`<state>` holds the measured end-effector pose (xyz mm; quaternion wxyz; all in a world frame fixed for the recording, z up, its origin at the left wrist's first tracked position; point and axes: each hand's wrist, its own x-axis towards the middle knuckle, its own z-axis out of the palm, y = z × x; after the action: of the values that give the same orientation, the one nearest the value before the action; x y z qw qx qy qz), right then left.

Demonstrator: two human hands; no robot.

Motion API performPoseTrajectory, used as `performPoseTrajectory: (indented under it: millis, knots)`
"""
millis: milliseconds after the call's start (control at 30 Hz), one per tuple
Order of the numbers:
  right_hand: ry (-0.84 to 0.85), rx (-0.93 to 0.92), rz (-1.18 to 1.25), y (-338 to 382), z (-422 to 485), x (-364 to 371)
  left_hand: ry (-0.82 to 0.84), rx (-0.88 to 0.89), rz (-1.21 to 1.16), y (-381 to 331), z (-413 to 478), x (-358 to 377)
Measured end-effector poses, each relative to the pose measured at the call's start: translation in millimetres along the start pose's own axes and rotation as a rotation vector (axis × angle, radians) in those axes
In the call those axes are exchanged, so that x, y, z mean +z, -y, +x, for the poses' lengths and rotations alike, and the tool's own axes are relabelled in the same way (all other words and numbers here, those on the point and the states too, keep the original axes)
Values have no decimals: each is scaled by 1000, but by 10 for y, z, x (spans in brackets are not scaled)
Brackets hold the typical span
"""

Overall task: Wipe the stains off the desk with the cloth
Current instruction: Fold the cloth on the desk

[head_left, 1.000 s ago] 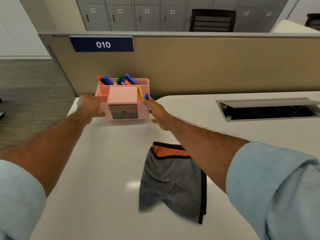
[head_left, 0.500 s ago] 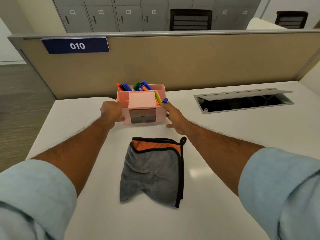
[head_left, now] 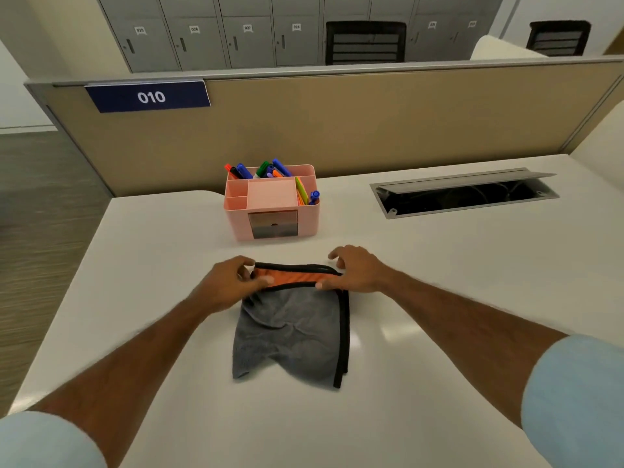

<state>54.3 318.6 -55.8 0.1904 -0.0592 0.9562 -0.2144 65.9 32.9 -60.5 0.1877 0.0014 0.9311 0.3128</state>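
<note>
Two corners are the weak point. If you lift the grey cloth (head_left: 293, 329) with only one side held, it will probably droop and bunch, so you would wipe with a wad instead of a flat face. A long forward stroke could also knock the pink pen organizer (head_left: 270, 211), which stands just beyond the cloth. A stroke to your right could catch the open cable hatch (head_left: 462, 194).

I can make out no stain on the white table (head_left: 439, 265), so find it before you scrub.

The cloth lies rumpled on the table in front of you, its orange band folded over at the far edge. Your left hand (head_left: 229, 282) pinches the band's left corner with curled fingers. Your right hand (head_left: 354, 270) has its thumb on the band and its fingers arched over the far right corner. I cannot tell whether those fingers have closed.
</note>
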Motion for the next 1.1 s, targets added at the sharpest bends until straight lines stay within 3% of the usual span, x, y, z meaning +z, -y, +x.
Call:
performPoseTrajectory:
  millis: [100,267,533,667,733,833,933,1100]
  knots:
    - [38,-17,-159,41,-74,58,116,-14,149,-112,5,36]
    - [109,41,-54,23,-169,36,80,106,53,-370,-57,28]
    - [-62,-37,700,-387,-514,-305,-50,334,-267,-809,-290,-18]
    - [-122,1,1137,-743,-657,-552,-99,341,-403,-1215,-240,189]
    - [-178,2,1242,-921,-714,-653,-106,315,-480,-1457,-165,394]
    - [-340,36,1203,-1170,-747,-796,-148,240,-555,-1756,-38,757]
    - [-491,116,995,-1469,-747,-924,-138,165,-628,-2015,80,1127]
    - [-630,196,696,-1927,-603,-1143,27,-11,-890,-2380,400,1468]
